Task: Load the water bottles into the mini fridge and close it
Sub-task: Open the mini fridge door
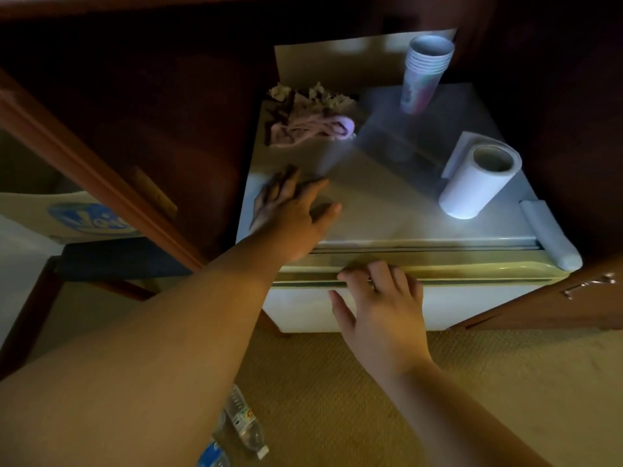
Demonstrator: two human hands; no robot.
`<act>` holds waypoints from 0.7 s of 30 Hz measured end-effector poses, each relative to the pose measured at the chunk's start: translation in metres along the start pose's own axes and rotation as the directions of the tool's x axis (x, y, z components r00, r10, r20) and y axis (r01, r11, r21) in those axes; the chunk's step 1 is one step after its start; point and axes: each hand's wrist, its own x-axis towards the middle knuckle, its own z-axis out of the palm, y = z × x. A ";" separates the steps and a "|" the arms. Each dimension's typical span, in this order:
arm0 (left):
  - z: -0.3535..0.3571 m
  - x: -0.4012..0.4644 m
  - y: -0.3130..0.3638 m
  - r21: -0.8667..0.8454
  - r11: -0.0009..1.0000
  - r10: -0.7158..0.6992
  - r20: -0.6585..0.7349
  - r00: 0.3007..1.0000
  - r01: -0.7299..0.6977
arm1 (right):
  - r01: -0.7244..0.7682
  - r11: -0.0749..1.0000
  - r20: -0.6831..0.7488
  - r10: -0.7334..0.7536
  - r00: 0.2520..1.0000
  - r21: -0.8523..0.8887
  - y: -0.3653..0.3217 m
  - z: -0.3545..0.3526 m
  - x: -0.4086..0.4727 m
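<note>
L hand (290, 210) flat atop fridge (387, 203); R hand (381, 298) on door (472, 308)

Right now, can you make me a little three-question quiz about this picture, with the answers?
1. True or false: the left hand lies flat on the fridge top.
2. Where are the water bottles? A) carpet B) fridge top C) chair
3. Fill in: the right hand's fingers curl over the top edge of the fridge ____.

Key: 1 true; 2 A; 3 door.
</note>
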 end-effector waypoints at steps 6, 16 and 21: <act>-0.004 0.000 0.001 0.066 0.998 0.003 0.066 0.998 -0.007 | -0.081 0.997 0.010 0.081 0.997 0.011 -0.006 -0.001 0.007; -0.002 0.002 -0.001 0.061 0.998 0.010 0.076 0.997 -0.015 | -0.071 0.997 0.092 0.071 0.993 0.006 -0.003 -0.004 0.014; 0.000 0.003 -0.003 0.042 0.999 0.020 0.068 0.997 -0.022 | -0.018 1.000 0.145 0.014 0.989 0.023 -0.003 -0.024 -0.009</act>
